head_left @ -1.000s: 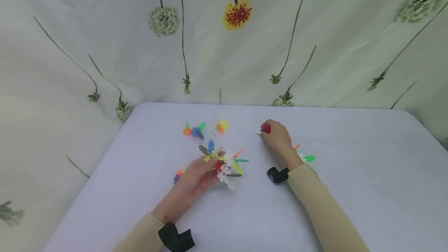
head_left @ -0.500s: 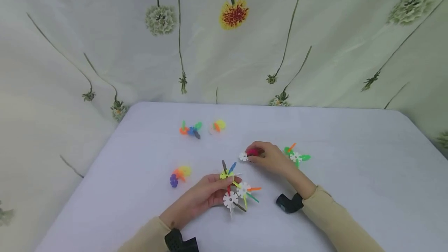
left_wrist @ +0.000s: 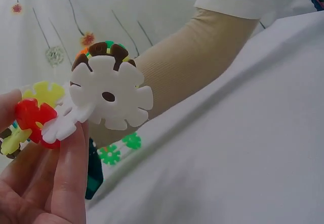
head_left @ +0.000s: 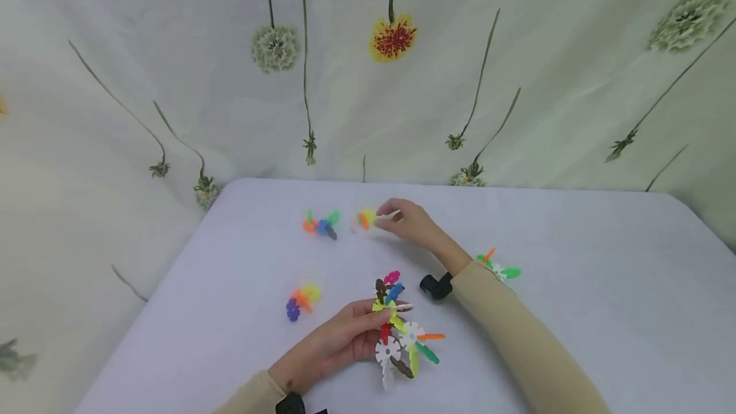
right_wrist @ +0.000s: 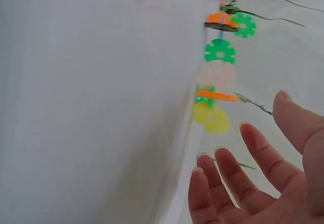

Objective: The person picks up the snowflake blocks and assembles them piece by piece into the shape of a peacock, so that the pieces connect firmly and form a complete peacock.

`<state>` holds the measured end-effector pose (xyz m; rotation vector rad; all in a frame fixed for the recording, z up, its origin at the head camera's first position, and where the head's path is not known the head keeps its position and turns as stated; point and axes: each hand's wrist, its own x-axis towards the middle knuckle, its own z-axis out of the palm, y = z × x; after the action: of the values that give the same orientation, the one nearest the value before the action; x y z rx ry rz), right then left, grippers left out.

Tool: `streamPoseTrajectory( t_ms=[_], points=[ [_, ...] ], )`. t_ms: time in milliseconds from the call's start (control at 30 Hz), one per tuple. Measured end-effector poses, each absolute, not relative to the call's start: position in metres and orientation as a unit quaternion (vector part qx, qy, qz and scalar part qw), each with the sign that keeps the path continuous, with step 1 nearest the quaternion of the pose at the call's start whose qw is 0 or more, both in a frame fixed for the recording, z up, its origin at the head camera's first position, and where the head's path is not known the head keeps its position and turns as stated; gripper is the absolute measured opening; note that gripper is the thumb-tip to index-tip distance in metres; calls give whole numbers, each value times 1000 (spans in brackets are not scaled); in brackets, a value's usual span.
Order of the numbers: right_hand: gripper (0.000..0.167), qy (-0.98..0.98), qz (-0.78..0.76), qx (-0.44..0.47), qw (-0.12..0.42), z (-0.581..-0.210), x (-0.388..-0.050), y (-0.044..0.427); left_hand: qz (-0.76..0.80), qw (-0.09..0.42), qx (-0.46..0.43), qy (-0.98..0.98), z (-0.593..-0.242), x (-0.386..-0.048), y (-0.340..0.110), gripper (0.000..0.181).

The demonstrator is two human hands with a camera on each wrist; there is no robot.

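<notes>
My left hand [head_left: 351, 337] pinches a cluster of interlocking plastic snowflake discs [head_left: 388, 351] between thumb and fingers, above the table. Its discs are white, yellow, red, brown, blue, green and orange, with a pink disc [head_left: 392, 278] at the top. A large white disc [left_wrist: 112, 93] faces the left wrist view, beside a red one [left_wrist: 34, 115]. My right hand [head_left: 409, 223] reaches over the far middle of the table, fingers apart and holding nothing in the right wrist view. Just left of its fingertips lies a small yellow, orange and pale pink disc group [head_left: 365, 218].
On the white table [head_left: 230, 273], an orange, blue and green disc group [head_left: 323, 225] lies far left. A purple, orange and yellow group [head_left: 301, 301] lies left of my left hand. A green and white group [head_left: 499, 269] is partly behind the right sleeve. A flowered cloth [head_left: 345, 94] hangs behind.
My right hand brought a pink and white disc piece to the left hand's cluster, where pink now shows. It then moved away, up and left, without it. The cluster came nearer me and rightward.
</notes>
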<state>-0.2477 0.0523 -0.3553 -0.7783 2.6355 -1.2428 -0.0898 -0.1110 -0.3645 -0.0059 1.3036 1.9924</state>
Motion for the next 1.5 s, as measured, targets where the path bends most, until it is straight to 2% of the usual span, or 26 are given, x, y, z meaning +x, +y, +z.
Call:
streamPoseTrajectory(
  t_ms=[100, 267, 400, 533, 633, 733, 900, 1067, 1500],
  points=[
    [25, 909, -351, -215, 57, -359, -258, 36, 779, 373, 1, 504, -365, -87, -111, 36],
    [23, 947, -240, -209, 36, -358, -264, 19, 785, 368, -1, 498, -366, -86, -110, 38],
    [28, 947, -254, -194, 37, -357, -259, 27, 788, 365, -5, 495, -366, -87, -109, 41],
    [23, 909, -350, -228, 4, -349, -229, 58, 782, 361, -13, 508, -366, -87, -109, 44],
    [15, 871, -404, -275, -54, -342, -191, 89, 778, 354, -19, 519, -366, -85, -111, 45],
    [15, 850, -424, -298, -95, -337, -151, 116, 780, 346, -22, 522, -367, -83, -112, 47],
    [20, 847, -410, -324, -93, -339, -112, 138, 786, 340, -17, 515, -369, -83, -113, 45],
    [19, 850, -391, -343, -83, -341, -103, 138, 795, 339, -3, 502, -372, -86, -112, 41],
    [25, 836, -402, -353, -118, -350, -103, 138, 787, 324, -8, 524, -373, -86, -110, 40]
  ],
)
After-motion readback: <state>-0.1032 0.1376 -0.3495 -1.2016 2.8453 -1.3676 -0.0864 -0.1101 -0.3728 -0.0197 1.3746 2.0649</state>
